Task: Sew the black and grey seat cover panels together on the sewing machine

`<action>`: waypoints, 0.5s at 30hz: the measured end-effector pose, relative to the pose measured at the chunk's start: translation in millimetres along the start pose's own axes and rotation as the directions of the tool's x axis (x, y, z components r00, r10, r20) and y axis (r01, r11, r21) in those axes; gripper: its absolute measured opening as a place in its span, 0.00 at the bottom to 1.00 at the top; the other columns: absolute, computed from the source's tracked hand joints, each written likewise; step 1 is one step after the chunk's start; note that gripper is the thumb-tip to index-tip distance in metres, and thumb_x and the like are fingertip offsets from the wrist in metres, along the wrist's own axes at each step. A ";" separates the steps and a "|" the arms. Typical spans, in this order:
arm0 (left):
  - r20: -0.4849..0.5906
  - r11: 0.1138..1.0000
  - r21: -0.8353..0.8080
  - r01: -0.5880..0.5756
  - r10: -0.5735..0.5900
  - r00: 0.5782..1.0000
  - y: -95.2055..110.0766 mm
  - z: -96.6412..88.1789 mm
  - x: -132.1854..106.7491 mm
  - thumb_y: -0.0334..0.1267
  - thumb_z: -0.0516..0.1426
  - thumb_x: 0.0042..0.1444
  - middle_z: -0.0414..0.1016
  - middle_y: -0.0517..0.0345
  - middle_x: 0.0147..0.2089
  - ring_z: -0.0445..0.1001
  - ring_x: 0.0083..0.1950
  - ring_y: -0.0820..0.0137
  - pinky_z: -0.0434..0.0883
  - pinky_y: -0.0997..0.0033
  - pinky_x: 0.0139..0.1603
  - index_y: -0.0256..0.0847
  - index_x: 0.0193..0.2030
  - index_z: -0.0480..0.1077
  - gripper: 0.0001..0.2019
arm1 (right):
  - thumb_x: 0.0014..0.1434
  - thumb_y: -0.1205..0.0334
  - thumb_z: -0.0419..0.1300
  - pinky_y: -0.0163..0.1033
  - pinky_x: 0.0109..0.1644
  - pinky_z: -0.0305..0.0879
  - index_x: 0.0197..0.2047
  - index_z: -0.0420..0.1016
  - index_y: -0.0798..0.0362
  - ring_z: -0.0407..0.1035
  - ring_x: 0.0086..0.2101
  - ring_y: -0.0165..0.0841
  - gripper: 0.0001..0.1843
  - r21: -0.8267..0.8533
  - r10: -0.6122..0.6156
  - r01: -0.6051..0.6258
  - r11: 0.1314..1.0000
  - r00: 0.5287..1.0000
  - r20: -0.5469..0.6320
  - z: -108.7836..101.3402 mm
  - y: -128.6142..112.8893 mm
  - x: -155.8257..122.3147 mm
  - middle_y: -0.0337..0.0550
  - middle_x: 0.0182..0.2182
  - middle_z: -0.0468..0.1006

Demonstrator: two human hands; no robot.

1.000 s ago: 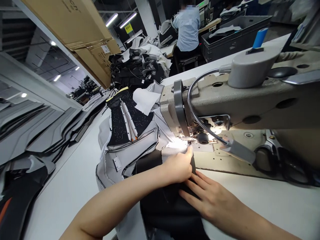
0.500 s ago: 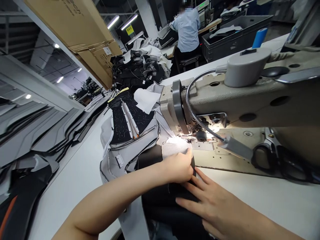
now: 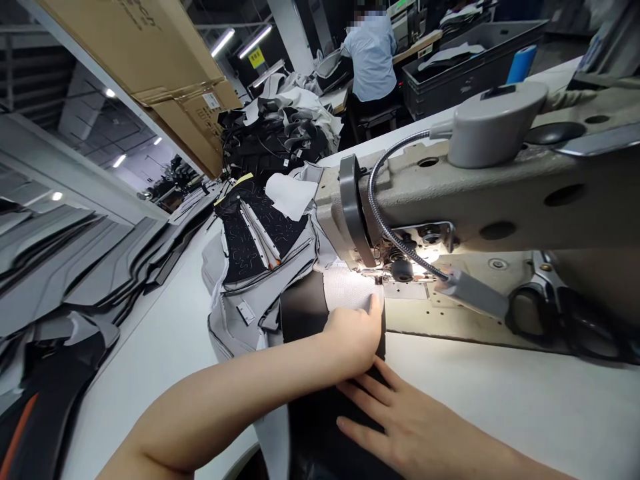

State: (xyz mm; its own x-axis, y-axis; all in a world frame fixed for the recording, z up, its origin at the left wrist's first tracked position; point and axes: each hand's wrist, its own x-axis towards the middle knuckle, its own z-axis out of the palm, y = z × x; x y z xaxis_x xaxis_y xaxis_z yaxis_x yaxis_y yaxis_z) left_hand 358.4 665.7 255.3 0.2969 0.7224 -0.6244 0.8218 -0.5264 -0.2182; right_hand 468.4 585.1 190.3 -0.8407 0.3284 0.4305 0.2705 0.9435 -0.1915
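We have the white mesh patch (image 3: 350, 290) just ahead of and beneath the left grip (image 3: 355, 337), lying on the black panel (image 3: 304, 307) that runs under both grips; the left grip stretches 1 finger along the patch and curls the rest, and we cannot tell whether those pinch anything; the right grip (image 3: 387, 413), just behind it, spreads nearly flat on the panel, wrapped round nothing; we judge the panel light and bendy, perhaps slick, and the mesh thinner, readier to pucker; flat fingertips near the patch's right edge seem our best hold; the sewing machine (image 3: 450, 200) has its lit stitching area close ahead of the left grip; grey fabric pieces (image 3: 225, 323) crowd ahead-left; scissors (image 3: 545, 300) lie well right; bare bench (image 3: 500, 380) gives room right of the right grip.
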 end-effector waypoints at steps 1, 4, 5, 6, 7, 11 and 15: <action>0.002 1.000 0.003 -0.003 0.003 1.000 0.4 2.0 -0.8 0.31 0.56 0.50 0.74 0.39 0.44 0.75 0.41 0.54 0.71 0.60 0.38 0.30 0.69 0.36 0.44 | 0.57 0.58 0.54 0.54 0.59 0.52 0.60 0.64 0.50 0.62 0.55 0.45 0.27 -0.013 -0.012 0.012 1.000 1.000 -0.018 0.4 -0.7 0.7 0.52 0.58 0.66; -0.018 1.000 0.016 -0.010 0.010 1.000 -1.4 5.9 -0.6 0.30 0.57 0.48 0.73 0.39 0.45 0.74 0.42 0.54 0.71 0.61 0.39 0.31 0.69 0.37 0.45 | 0.59 0.57 0.52 0.53 0.58 0.54 0.57 0.66 0.49 0.63 0.53 0.44 0.23 -0.068 -0.038 0.034 0.997 0.997 -0.060 10.8 -3.1 1.3 0.43 0.55 0.70; -0.034 1.000 0.020 -0.019 0.019 0.999 -3.3 6.4 -0.2 0.30 0.57 0.48 0.73 0.39 0.46 0.74 0.42 0.54 0.71 0.61 0.39 0.31 0.69 0.37 0.45 | 0.60 0.57 0.51 0.53 0.58 0.55 0.57 0.67 0.49 0.64 0.53 0.44 0.22 -0.090 -0.043 0.037 0.995 0.997 -0.064 15.7 -4.0 0.9 0.42 0.54 0.71; -0.055 0.999 0.018 -0.035 0.036 0.998 -5.7 6.7 -0.1 0.29 0.56 0.48 0.73 0.40 0.47 0.74 0.43 0.55 0.71 0.61 0.39 0.30 0.69 0.37 0.44 | 0.60 0.58 0.51 0.52 0.57 0.56 0.57 0.67 0.50 0.65 0.52 0.44 0.22 -0.113 -0.038 0.029 0.993 0.997 -0.073 20.5 -4.8 0.1 0.42 0.53 0.72; -0.083 0.998 0.012 -0.062 0.062 0.995 -8.7 7.1 -0.3 0.29 0.55 0.48 0.72 0.40 0.47 0.73 0.43 0.55 0.71 0.62 0.39 0.29 0.68 0.39 0.42 | 0.60 0.59 0.51 0.52 0.57 0.56 0.56 0.68 0.51 0.65 0.52 0.43 0.21 -0.138 -0.023 0.010 0.990 0.995 -0.093 24.8 -5.5 -1.0 0.42 0.52 0.73; -0.227 0.980 -0.024 -0.199 0.188 0.956 -22.5 12.5 -3.2 0.26 0.48 0.51 0.71 0.47 0.44 0.72 0.40 0.59 0.70 0.65 0.35 0.34 0.60 0.56 0.27 | 0.57 0.60 0.53 0.50 0.55 0.59 0.52 0.72 0.57 0.66 0.50 0.45 0.20 -0.219 0.129 -0.190 0.957 0.955 -0.267 35.9 -6.8 -8.0 0.50 0.49 0.74; -0.306 0.965 -0.033 -0.262 0.240 0.921 -30.6 22.1 -1.3 0.22 0.45 0.51 0.69 0.52 0.39 0.70 0.37 0.64 0.68 0.68 0.35 0.38 0.46 0.65 0.18 | 0.55 0.66 0.53 0.48 0.52 0.63 0.50 0.73 0.62 0.66 0.50 0.46 0.20 -0.259 0.192 -0.274 0.926 0.934 -0.302 39.5 -4.6 -13.8 0.55 0.48 0.74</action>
State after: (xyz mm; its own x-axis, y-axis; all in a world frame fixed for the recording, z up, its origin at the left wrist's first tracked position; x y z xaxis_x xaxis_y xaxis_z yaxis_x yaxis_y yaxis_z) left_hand 322.1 671.0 246.3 0.6194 0.6767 -0.3979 0.7309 -0.6821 -0.0223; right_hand 460.2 574.5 150.4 -0.5919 0.5009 0.6315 0.6020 0.7957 -0.0668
